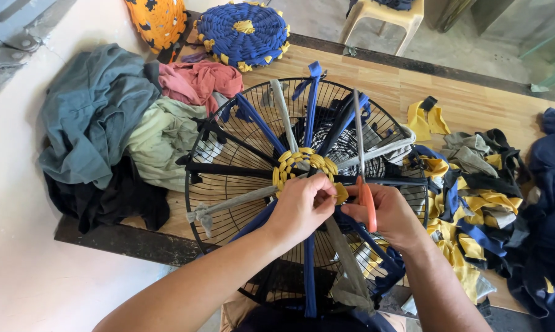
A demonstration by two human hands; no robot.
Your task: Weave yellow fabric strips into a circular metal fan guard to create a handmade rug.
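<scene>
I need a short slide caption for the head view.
Two hands weave yellow cloth on a round wire frame; right hand holds scissors.

A: Hand status?
B: Left hand [302, 206] knuckles up, fingers curled in, fingertips pinched tight. Forearm bare, runs in from lower left.
A: Right?
B: Right hand [385, 212] just beside the left, fingers closed in a grip, thumb toward the left hand. Wrist straight, forearm comes up from lower right. Fingertips of both nearly touching.
</scene>
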